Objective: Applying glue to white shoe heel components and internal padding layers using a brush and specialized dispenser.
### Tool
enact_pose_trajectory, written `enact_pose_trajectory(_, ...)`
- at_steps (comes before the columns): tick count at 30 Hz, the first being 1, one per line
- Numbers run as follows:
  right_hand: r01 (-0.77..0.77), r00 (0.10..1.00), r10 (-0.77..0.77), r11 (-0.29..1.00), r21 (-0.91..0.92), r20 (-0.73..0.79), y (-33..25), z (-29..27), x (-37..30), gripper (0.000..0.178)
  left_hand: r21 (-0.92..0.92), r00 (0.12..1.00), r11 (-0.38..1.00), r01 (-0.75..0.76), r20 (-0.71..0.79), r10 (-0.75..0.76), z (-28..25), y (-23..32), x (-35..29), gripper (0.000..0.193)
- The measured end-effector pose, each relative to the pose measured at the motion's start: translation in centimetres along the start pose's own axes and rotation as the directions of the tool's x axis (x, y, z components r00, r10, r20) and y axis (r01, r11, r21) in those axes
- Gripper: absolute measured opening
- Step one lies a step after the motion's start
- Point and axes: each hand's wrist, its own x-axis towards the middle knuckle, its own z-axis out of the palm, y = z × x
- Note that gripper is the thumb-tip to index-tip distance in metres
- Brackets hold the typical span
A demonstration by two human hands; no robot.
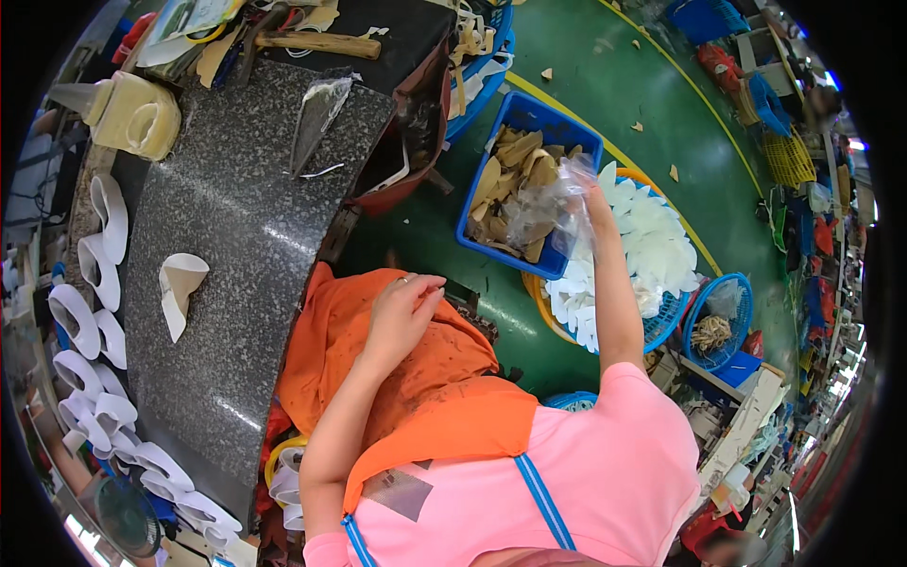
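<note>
My right arm stretches out to the right, and my right hand [599, 205] grips a crumpled clear plastic bag [553, 210]. The bag hangs over a blue rectangular bin [470, 213] of tan and brown cut pieces [518, 156], and its folds partly cover them. My fingers on the bag are only partly visible. Over the orange apron [472, 416] on my lap hovers or rests my left hand [406, 317], its fingers loosely bent and apart from the thumb, with nothing seen in them. A curved white-and-tan piece [179, 291] lies alone on the dark speckled tabletop [236, 203].
White pieces fill a basket [633, 246] beside the bin. A smaller blue basket [718, 321] stands farther right. Along the table's left edge run several white curved rings [80, 321]. A glue bottle [137, 115], a hammer [316, 42] and a clear bag [321, 113] lie toward the back.
</note>
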Motion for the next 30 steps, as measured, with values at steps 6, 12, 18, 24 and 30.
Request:
enact_pose_trajectory(6,-0.345,0.632,-0.214,0.783,0.517,0.745,-3.4,-0.5,-1.3,0.025,-0.216,0.997,0.975,0.054,0.07,-0.039,1.4,0.3,1.6,0.021)
enact_pose_trajectory(12,0.543,0.698,-0.715,0.564,-0.623,-0.039,-8.7,15.7,-9.9,0.02,-0.488,0.989,0.86,-0.146,-0.061,0.133,1.8,7.5,3.6,0.073)
enact_pose_trajectory(18,0.719,0.695,-0.692,0.658,-0.225,0.196,-10.4,22.6,-11.9,0.022,-0.779,0.916,0.607,-0.155,-0.343,-0.207,-4.1,7.3,4.9,0.069)
enact_pose_trajectory(24,0.7,0.704,-0.596,0.673,-0.239,0.386,-11.9,23.2,-13.4,0.018,-0.832,0.996,0.55,-0.075,-0.086,0.005,-8.2,5.1,5.5,0.026)
enact_pose_trajectory(30,0.347,0.532,-0.841,0.318,-0.882,-0.093,-8.7,9.7,-4.3,0.028,0.345,0.865,0.868,-0.358,-0.227,0.447,2.6,0.4,8.2,0.017)
